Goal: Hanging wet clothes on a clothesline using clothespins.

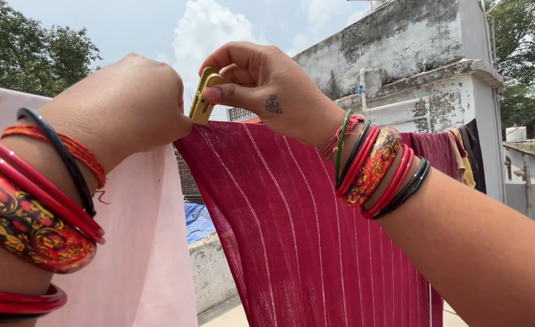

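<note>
A dark red cloth with thin pale stripes (pixel 291 230) hangs from a line across the middle of the view. My right hand (pixel 261 85) pinches a yellow clothes peg (pixel 203 97) at the cloth's top left corner. My left hand (pixel 128 103) is closed on the same corner, right beside the peg. Both wrists carry several red, black and patterned bangles.
A pale pink cloth (pixel 140 254) hangs at the left behind my left arm. More garments (pixel 455 151) hang further along the line at the right. A weathered white building (pixel 412 60) with pipes stands behind, a low parapet wall (pixel 213 272) and a blue sheet (pixel 198 221) below.
</note>
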